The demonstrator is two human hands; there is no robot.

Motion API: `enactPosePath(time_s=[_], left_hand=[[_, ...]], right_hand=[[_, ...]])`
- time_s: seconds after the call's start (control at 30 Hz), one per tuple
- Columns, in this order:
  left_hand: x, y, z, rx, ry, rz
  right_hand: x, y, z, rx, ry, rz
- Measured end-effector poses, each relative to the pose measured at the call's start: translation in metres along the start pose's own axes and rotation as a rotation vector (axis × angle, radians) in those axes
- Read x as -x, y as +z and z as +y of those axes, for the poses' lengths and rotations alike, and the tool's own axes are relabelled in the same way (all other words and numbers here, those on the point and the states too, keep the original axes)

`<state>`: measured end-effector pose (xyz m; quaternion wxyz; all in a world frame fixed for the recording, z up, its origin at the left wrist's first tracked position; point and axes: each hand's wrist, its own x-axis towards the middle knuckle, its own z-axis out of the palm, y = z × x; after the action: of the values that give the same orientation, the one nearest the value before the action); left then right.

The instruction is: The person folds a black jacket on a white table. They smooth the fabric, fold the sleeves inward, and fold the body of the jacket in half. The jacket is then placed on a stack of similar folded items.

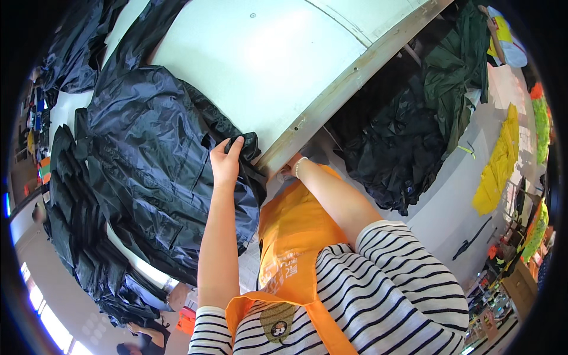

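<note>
A shiny black jacket (154,142) lies spread over the left side of the pale table (248,65), partly draping past its near edge. My left hand (226,161) pinches a bunched edge of this jacket between thumb and fingers, close to the table's corner. My right hand (289,168), with a beaded bracelet at the wrist, is at the table's wooden edge, low in front of my orange apron (299,231). Its fingers are mostly hidden, so what it holds, if anything, does not show.
Folded black garments (80,219) are stacked at the left. Right of the table edge lies a heap of black cloth (396,142), with dark green fabric (449,77) above it. A yellow cloth (498,168) lies on the grey floor (449,231). Other people are at the lower left and upper right.
</note>
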<state>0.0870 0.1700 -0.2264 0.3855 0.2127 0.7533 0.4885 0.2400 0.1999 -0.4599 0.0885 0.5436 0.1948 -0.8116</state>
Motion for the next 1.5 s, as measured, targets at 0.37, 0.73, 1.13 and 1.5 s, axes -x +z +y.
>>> enactPosePath(time_s=[0.37, 0.73, 1.13, 1.5], left_hand=[[-0.026, 0.002, 0.007, -0.03, 0.05, 0.027], [0.049, -0.026, 0.018, 0.188, -0.171, -0.019], [0.144, -0.02, -0.085, 0.681, -0.609, 0.651], [-0.001, -0.095, 0.058, -0.17, -0.182, 0.526]], right_hand=[[0.194, -0.113, -0.058, 0.113, -0.119, 0.124], [0.186, -0.128, -0.418, 1.071, -1.311, 1.108], [0.047, -0.112, -0.705, 0.423, -1.611, 1.084], [0.053, 0.229, -0.487, 1.922, -1.113, 0.155]])
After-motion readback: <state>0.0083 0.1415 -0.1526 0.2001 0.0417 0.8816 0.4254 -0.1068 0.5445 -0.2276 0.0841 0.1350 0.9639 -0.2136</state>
